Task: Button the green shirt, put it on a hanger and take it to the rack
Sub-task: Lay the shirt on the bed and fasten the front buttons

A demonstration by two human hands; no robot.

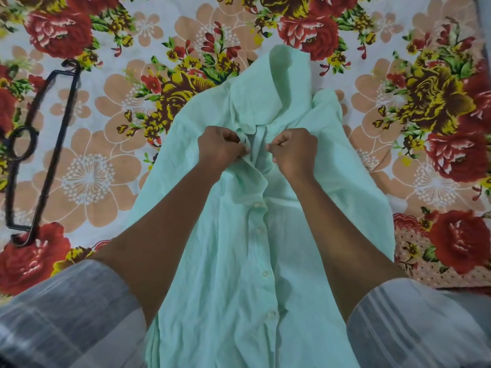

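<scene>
A pale green shirt lies front-up on a flowered bedsheet, collar pointing away from me. Several white buttons run down its closed placket below my hands. My left hand pinches the left edge of the placket just under the collar. My right hand pinches the right edge opposite it, a narrow gap of open placket between them. A black hanger lies flat on the sheet at the far left, apart from the shirt.
The flowered bedsheet covers the whole surface around the shirt. My grey striped sleeves fill the bottom corners of the view. No rack shows in the frame.
</scene>
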